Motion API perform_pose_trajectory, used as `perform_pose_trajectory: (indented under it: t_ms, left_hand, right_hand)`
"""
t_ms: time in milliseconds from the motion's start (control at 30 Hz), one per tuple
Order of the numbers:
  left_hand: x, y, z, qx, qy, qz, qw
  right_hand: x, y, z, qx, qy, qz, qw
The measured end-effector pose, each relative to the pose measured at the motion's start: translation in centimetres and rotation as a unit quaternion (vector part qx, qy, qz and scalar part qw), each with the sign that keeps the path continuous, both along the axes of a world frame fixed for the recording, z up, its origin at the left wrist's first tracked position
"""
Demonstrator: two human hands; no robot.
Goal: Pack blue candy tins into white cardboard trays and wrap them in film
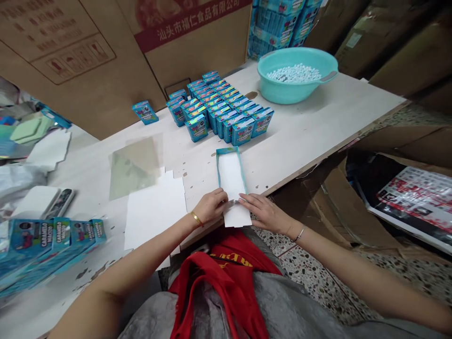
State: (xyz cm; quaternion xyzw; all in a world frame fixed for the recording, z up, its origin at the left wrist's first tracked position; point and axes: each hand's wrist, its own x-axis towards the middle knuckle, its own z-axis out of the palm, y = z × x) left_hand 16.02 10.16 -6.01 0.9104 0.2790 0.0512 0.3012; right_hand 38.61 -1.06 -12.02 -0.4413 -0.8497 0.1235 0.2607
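Observation:
A shallow card box tray lies at the table's front edge, white inside with blue outer walls. Its far end and long sides stand up, while the white near flap lies flat toward me. My left hand is closed, its fingertips pinching the tray's near left corner. At the near right corner, my right hand holds the wall with fairly straight fingers, thumb low beside the flap. Left of the tray lie flat white card blanks. Beyond it stand rows of small blue candy packs marked "Caramelo".
A turquoise basin of small white pieces stands at the back right. Large cartons rise behind the table. Filled blue display boxes sit at left. An open carton is on the floor at right.

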Motion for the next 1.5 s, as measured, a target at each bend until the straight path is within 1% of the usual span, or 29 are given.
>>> perform_pose_trajectory:
  t_ms: [100,167,233,300,367,433,500,567,633,667,733,767,833,933,967,1033,1100,1133,1200,1233,1300,1400,1467,1500]
  left_hand:
    - [-0.5,0.4,0.4,-0.054,-0.035,-0.034,0.997]
    - [-0.7,0.4,0.6,-0.061,-0.038,-0.033,0.997]
    - [-0.4,0.2,0.5,-0.046,-0.020,0.001,0.999]
    - [0.3,-0.1,0.3,-0.023,0.007,0.056,0.998]
    - [1.2,-0.4,0.2,-0.013,0.029,0.110,0.993]
    - [1.8,-0.7,0.3,-0.017,0.046,0.143,0.989]
    - [2.0,-1.0,0.5,0.002,0.062,0.151,0.987]
    - [1.9,-1.4,0.8,0.076,0.081,0.124,0.986]
    - [1.6,-1.9,0.9,0.167,0.094,0.064,0.979]
    - [1.5,-2.2,0.9,0.199,0.101,0.033,0.974]
    - [1.4,-2.5,0.7,0.224,0.122,-0.008,0.967]
    - [1.4,-2.5,0.6,0.220,0.136,-0.012,0.966]
    - [1.8,-2.2,0.6,0.198,0.166,0.004,0.966]
    - [2.7,-1.2,1.6,0.137,0.216,0.010,0.967]
    - [3.1,-0.8,2.1,0.114,0.238,0.003,0.965]
    - [3.8,0.0,3.0,0.073,0.285,-0.015,0.956]
    - [4.6,0.7,3.7,0.033,0.329,-0.034,0.943]
    - [5.0,1.1,4.0,0.013,0.348,-0.042,0.937]
    - [5.6,1.7,4.1,-0.028,0.374,-0.051,0.926]
    - [5.8,1.9,4.1,-0.041,0.380,-0.052,0.923]
    - [5.9,1.9,4.1,-0.047,0.387,-0.053,0.919]
    - [5.6,1.1,4.3,-0.007,0.380,-0.064,0.923]
    - [5.3,0.5,5.0,0.025,0.368,-0.069,0.927]
    - [5.2,0.4,5.6,0.029,0.356,-0.066,0.932]
  right_hand:
    - [-1.4,0.8,0.1,0.005,0.095,-0.053,0.994]
    - [-2.5,1.4,0.4,-0.010,0.168,-0.100,0.981]
    - [-3.5,1.9,0.7,-0.028,0.216,-0.159,0.963]
    - [-4.1,2.0,0.8,-0.027,0.245,-0.214,0.945]
    - [-4.3,1.9,0.5,-0.015,0.243,-0.237,0.941]
    - [-4.2,1.6,0.1,-0.001,0.197,-0.215,0.957]
    - [-4.0,1.4,-0.3,0.008,0.135,-0.186,0.973]
    - [-4.0,1.6,-0.4,0.019,0.092,-0.181,0.979]
    - [-4.1,1.9,-0.2,0.027,0.067,-0.184,0.980]
    - [-4.3,2.1,0.0,0.026,0.057,-0.183,0.981]
    - [-4.6,2.5,0.5,0.013,0.045,-0.176,0.983]
    - [-4.7,2.6,0.7,0.000,0.044,-0.171,0.984]
    - [-5.0,2.8,1.1,-0.035,0.055,-0.163,0.985]
    - [-4.9,2.7,1.3,-0.078,0.128,-0.147,0.978]
    - [-4.8,2.7,1.3,-0.087,0.169,-0.144,0.971]
    - [-4.6,2.7,1.2,-0.112,0.253,-0.155,0.948]
    - [-4.5,3.2,1.0,-0.154,0.310,-0.192,0.918]
    - [-4.5,3.5,0.9,-0.178,0.322,-0.215,0.904]
    - [-4.6,4.6,0.6,-0.209,0.323,-0.260,0.886]
    - [-4.8,5.1,0.5,-0.212,0.316,-0.276,0.883]
    - [-5.1,6.2,0.4,-0.199,0.295,-0.293,0.887]
    - [-5.5,7.1,0.6,-0.179,0.257,-0.307,0.899]
    - [-5.6,7.2,1.0,-0.186,0.236,-0.321,0.898]
    - [-5.6,7.1,1.2,-0.196,0.228,-0.324,0.897]
